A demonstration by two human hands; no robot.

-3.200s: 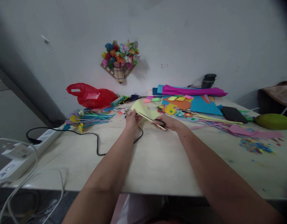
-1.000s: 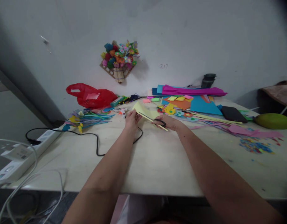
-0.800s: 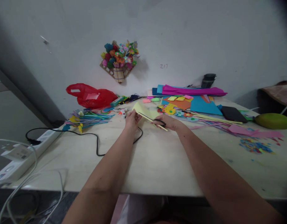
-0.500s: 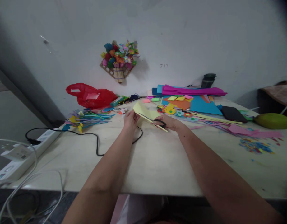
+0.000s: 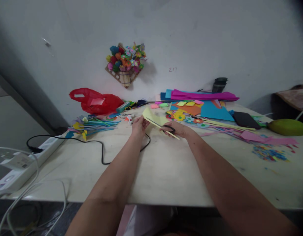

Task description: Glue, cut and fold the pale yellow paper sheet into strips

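Note:
A pale yellow sheet of paper or craft foam (image 5: 156,117) is pinched at its left end by my left hand (image 5: 139,126), whose fingers are closed on it. My right hand (image 5: 177,128) is wrapped round the black handles of a pair of scissors (image 5: 169,128). The blades lie along the sheet's near edge, pointing left toward my left hand. A narrow yellow strip (image 5: 173,134) sticks out below the scissors at the right. Beyond my left hand lies a white and orange glue gun (image 5: 129,119).
Stemmed craft flowers (image 5: 92,126) and a red plastic bag (image 5: 97,101) lie left. Flower cutouts (image 5: 179,114), coloured sheets (image 5: 212,111), a dark phone (image 5: 246,120) and small scraps (image 5: 269,153) are at right. A black cord (image 5: 102,152) loops under my left forearm; a power strip (image 5: 43,150) borders the left edge.
My left hand and the sheet have shifted slightly right. The narrow strip reaches a little further to the lower right past the scissors. My right hand is in nearly the same place.

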